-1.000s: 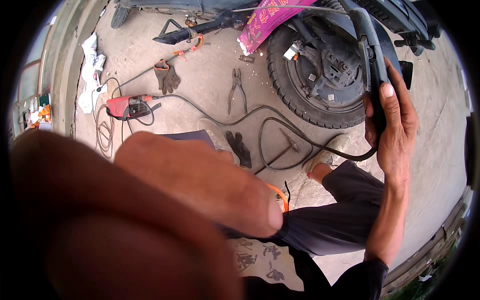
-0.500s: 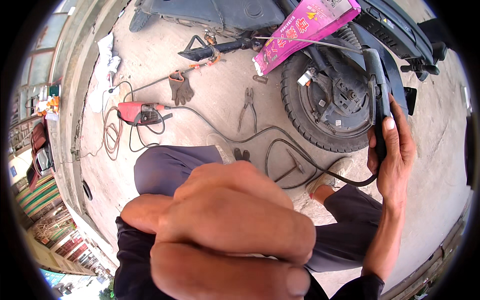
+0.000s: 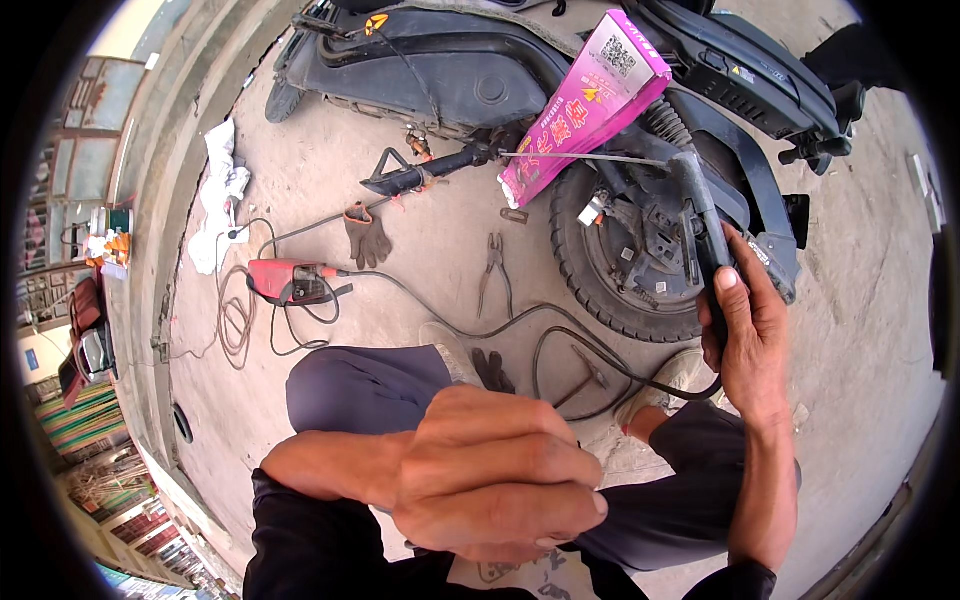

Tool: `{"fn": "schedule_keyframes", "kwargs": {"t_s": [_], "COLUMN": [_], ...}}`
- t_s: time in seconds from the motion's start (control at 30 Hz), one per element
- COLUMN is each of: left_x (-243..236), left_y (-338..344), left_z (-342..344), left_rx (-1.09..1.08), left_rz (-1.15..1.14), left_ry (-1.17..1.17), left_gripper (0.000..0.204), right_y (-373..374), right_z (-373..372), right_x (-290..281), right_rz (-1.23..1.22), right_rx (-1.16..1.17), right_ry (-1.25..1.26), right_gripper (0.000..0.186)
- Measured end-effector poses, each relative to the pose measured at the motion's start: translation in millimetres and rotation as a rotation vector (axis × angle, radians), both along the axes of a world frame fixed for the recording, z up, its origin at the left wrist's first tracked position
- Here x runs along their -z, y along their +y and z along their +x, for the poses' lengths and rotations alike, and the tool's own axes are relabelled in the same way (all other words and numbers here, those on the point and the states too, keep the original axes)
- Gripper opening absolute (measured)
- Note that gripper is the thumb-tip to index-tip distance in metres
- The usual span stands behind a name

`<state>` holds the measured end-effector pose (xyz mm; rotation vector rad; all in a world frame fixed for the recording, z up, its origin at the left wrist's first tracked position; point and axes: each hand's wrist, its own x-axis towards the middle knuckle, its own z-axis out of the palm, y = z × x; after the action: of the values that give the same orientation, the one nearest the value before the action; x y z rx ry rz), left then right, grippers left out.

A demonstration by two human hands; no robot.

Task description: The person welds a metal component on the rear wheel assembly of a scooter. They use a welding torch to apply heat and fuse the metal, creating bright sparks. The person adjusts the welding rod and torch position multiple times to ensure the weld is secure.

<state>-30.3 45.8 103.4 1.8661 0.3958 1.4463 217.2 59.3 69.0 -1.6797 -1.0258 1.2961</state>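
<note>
Right hand (image 3: 752,335) grips the black welding handle (image 3: 705,225), long axis running toward twelve o'clock beside the scooter wheel (image 3: 625,255); left hand (image 3: 495,475), fisted, apparently empty, sits at seven o'clock, farther off.

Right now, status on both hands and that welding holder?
Right hand gripping black electrode holder, rod aimed beside pink box. Left hand fisted, empty. Cable looped by rear wheel.

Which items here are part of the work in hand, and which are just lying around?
In use:
right hand gripping the black holder
thin rod
black cable
scooter rear wheel
red machine

Lying about:
pliers
glove
white rag
pink box
</note>
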Motion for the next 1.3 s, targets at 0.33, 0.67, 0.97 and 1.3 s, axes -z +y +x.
{"fn": "schedule_keyframes", "kwargs": {"t_s": [0.33, 0.67, 0.97, 1.3], "left_x": [-1.7, -1.4, -3.9, -21.6], "left_y": [-2.3, -4.7, 0.1, -0.8], "left_z": [3.8, -6.8, -5.1, -12.3], "left_rx": [-0.033, 0.047, 0.043, 0.118], "left_rz": [-0.025, -0.046, -0.063, -0.104], "left_ry": [0.019, 0.089, 0.105, 0.261], "left_gripper": [0.009, 0.020, 0.010, 0.011], "right_y": [0.3, -0.2, 2.4, -5.4], "right_z": [3.1, 2.1, 3.4, 5.7], "right_x": [3.5, 0.2, -1.0, -10.2], "right_rz": [-0.024, -0.018, -0.031, 0.022], "right_rx": [-0.019, -0.018, -0.024, -0.070], "right_ry": [0.039, 0.045, 0.037, 0.061], "right_gripper": [0.052, 0.051, 0.052, 0.050]}}
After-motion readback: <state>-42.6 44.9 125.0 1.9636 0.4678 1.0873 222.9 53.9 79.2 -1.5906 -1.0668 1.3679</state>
